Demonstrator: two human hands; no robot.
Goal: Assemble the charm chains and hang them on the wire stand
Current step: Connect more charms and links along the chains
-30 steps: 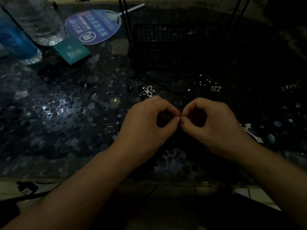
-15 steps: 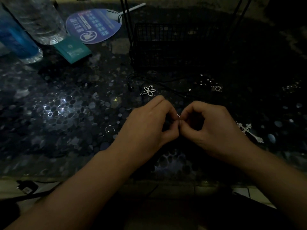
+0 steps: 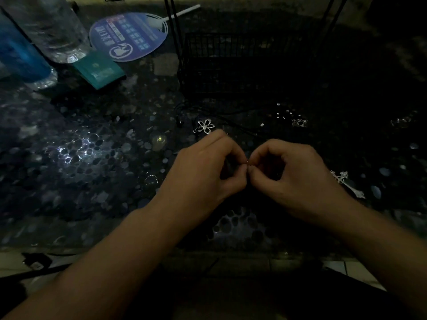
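Note:
In dim light, my left hand (image 3: 203, 172) and my right hand (image 3: 295, 179) meet fingertip to fingertip over the table's middle, both pinching a tiny metal piece (image 3: 247, 163) that is almost wholly hidden. A silver flower charm (image 3: 205, 126) lies just beyond my left hand. To the right of my right hand a silver cross charm (image 3: 346, 183) lies flat. The black wire stand (image 3: 231, 63) with its basket base stands at the back centre. A thin dark cord (image 3: 231, 116) trails in front of it.
A small square charm (image 3: 299, 122) and tiny silver bits (image 3: 283, 112) lie at the right back. Two plastic bottles (image 3: 46, 26), a teal card box (image 3: 99, 70) and a round blue fan (image 3: 129, 35) stand at the back left. The table's front edge (image 3: 115, 245) runs under my forearms.
Both hands have stayed pinched together, shifting slightly lower and nearer to me in view. The cross charm shows more fully beside my right hand.

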